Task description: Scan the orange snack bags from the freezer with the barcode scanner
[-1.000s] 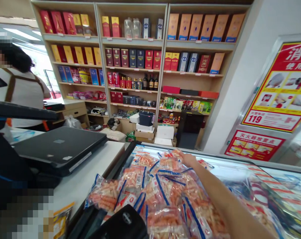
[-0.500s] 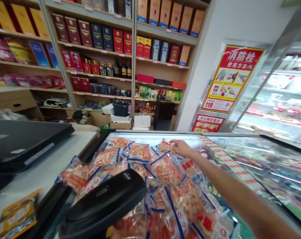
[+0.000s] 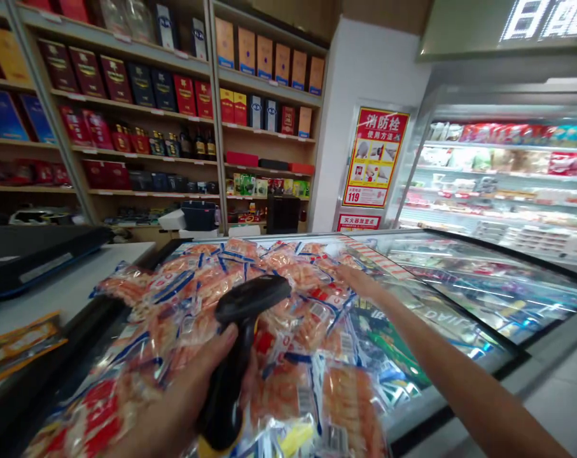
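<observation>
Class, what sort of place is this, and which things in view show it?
Probably a grocery shop: boxes line the shelves, bags of food lie heaped, and the left hand holds what looks like a barcode scanner.

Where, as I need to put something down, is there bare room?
The white counter is bare between the black device, the orange-edged packet and the black rim. The freezer glass right of the right hand also looks bare. Crowded: the bag heap around the left hand and scanner.
</observation>
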Motion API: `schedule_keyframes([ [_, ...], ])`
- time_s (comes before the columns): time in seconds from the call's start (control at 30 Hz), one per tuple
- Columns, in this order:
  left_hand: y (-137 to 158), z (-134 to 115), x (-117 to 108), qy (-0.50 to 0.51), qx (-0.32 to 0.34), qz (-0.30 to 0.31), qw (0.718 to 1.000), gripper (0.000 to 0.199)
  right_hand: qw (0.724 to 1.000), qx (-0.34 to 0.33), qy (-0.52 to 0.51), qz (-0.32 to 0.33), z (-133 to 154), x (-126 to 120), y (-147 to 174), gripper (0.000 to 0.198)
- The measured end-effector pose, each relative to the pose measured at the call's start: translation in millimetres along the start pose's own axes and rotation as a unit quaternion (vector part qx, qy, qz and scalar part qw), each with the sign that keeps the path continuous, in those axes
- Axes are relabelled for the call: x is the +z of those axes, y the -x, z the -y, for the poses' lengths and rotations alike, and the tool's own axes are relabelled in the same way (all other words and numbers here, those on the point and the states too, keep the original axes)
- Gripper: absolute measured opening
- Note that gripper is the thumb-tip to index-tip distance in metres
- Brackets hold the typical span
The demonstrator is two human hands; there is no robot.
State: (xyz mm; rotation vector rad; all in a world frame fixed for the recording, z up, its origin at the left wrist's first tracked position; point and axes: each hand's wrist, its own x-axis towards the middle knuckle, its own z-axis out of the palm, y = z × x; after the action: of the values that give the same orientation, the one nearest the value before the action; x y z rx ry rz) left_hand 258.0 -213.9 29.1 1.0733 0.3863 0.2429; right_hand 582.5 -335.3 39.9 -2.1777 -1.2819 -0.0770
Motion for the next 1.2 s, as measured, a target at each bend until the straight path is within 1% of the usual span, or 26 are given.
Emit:
schedule_keyframes([
  [0.07, -5.6, -11.2, 13.1, -0.011, 0.007, -0.002, 1.000, 0.043, 0.997, 0.031, -0.004, -0.069, 13.1, -6.3, 17.4, 0.045],
  [0.1, -7.6, -16.3, 16.7, -0.017, 0.022, -0.016, 0.999, 0.042, 0.995, 0.030, 0.002, -0.093, 20.7, -8.6, 33.2, 0.046],
  [0.13, -8.9, -20.6, 18.3, -0.025, 0.031, -0.030, 0.999, 0.041, 0.995, 0.015, 0.010, -0.103, 28.5, -8.7, 53.3, 0.045],
  [0.2, -9.0, -26.1, 16.1, -0.031, 0.055, -0.051, 0.997, 0.038, 0.996, -0.025, 0.033, -0.077, 42.3, 0.6, 100.8, 0.045],
  [0.23, -7.8, -27.4, 13.5, -0.036, 0.062, -0.051, 0.996, 0.037, 0.996, -0.033, 0.044, -0.066, 47.4, 9.2, 123.9, 0.050],
  [0.27, -5.8, -28.2, 10.7, -0.040, 0.063, -0.047, 0.996, 0.037, 0.997, -0.022, 0.055, -0.055, 51.0, 19.1, 143.7, 0.057],
  [0.3, -2.9, -28.6, 8.5, -0.045, 0.058, -0.034, 0.997, 0.037, 0.997, 0.008, 0.060, -0.049, 52.9, 28.8, 158.9, 0.064],
  [0.33, 0.8, -29.0, 7.2, -0.050, 0.052, -0.016, 0.997, 0.036, 0.997, 0.035, 0.054, -0.031, 53.2, 37.0, 168.6, 0.065],
  [0.37, 5.1, -29.6, 7.0, -0.054, 0.048, 0.007, 0.997, 0.036, 0.997, 0.061, 0.043, -0.015, 52.3, 42.8, 173.1, 0.068],
  [0.43, 14.4, -32.5, 9.3, -0.062, 0.050, 0.057, 0.995, 0.034, 0.995, 0.097, 0.013, 0.006, 47.3, 45.8, 170.7, 0.073],
  [0.5, 22.4, -39.1, 12.3, -0.076, 0.060, 0.094, 0.991, 0.033, 0.994, 0.107, -0.016, 0.010, 39.8, 40.1, 163.1, 0.078],
  [0.53, 24.9, -44.5, 13.0, -0.088, 0.059, 0.104, 0.989, 0.033, 0.993, 0.111, -0.030, 0.016, 35.8, 36.0, 160.5, 0.078],
  [0.57, 26.2, -51.6, 12.8, -0.104, 0.054, 0.108, 0.987, 0.034, 0.992, 0.113, -0.044, 0.027, 31.9, 32.1, 159.4, 0.073],
  [0.63, 25.4, -71.4, 10.9, -0.145, 0.043, 0.100, 0.983, 0.037, 0.984, 0.133, -0.082, 0.085, 25.3, 26.6, 160.5, 0.058],
  [0.7, 22.9, -97.4, 9.0, -0.183, 0.044, 0.072, 0.980, 0.037, 0.974, 0.117, -0.138, 0.138, 21.2, 22.8, 162.5, 0.026],
  [0.73, 22.5, -111.2, 8.9, -0.197, 0.047, 0.055, 0.978, 0.037, 0.965, 0.115, -0.179, 0.154, 20.3, 19.8, 162.8, 0.019],
  [0.77, 23.3, -123.9, 9.4, -0.205, 0.050, 0.040, 0.977, 0.037, 0.952, 0.116, -0.227, 0.167, 20.1, 15.4, 162.5, 0.017],
  [0.83, 28.4, -141.4, 11.8, -0.207, 0.053, 0.028, 0.976, 0.038, 0.917, 0.131, -0.335, 0.173, 21.2, 1.1, 159.4, 0.018],
  [0.9, 35.5, -142.4, 15.4, -0.192, 0.053, 0.045, 0.979, 0.038, 0.878, 0.146, -0.433, 0.142, 22.1, -16.3, 151.2, 0.020],
  [0.97, 40.4, -125.6, 20.1, -0.158, 0.060, 0.077, 0.983, 0.036, 0.849, 0.146, -0.503, 0.065, 21.6, -28.1, 136.3, 0.023],
  [1.0, 41.0, -112.1, 22.7, -0.137, 0.069, 0.094, 0.984, 0.037, 0.836, 0.140, -0.530, 0.012, 20.9, -29.4, 126.5, 0.025],
  [1.03, 39.8, -96.8, 25.4, -0.109, 0.076, 0.109, 0.985, 0.039, 0.826, 0.130, -0.547, -0.046, 20.0, -27.3, 115.7, 0.027],
  [1.07, 36.7, -80.9, 28.2, -0.088, 0.075, 0.111, 0.987, 0.041, 0.815, 0.121, -0.555, -0.113, 18.9, -22.2, 104.4, 0.029],
  [1.1, 31.8, -65.6, 31.0, -0.089, 0.066, 0.108, 0.988, 0.041, 0.805, 0.114, -0.554, -0.179, 17.6, -14.8, 93.0, 0.029],
  [1.13, 25.2, -51.9, 33.9, -0.102, 0.063, 0.101, 0.988, 0.041, 0.801, 0.108, -0.546, -0.222, 16.0, -6.2, 82.2, 0.028],
  [1.2, 9.5, -30.9, 39.8, -0.127, 0.046, 0.126, 0.983, 0.045, 0.798, 0.084, -0.536, -0.261, 12.3, 11.3, 65.3, 0.027],
])
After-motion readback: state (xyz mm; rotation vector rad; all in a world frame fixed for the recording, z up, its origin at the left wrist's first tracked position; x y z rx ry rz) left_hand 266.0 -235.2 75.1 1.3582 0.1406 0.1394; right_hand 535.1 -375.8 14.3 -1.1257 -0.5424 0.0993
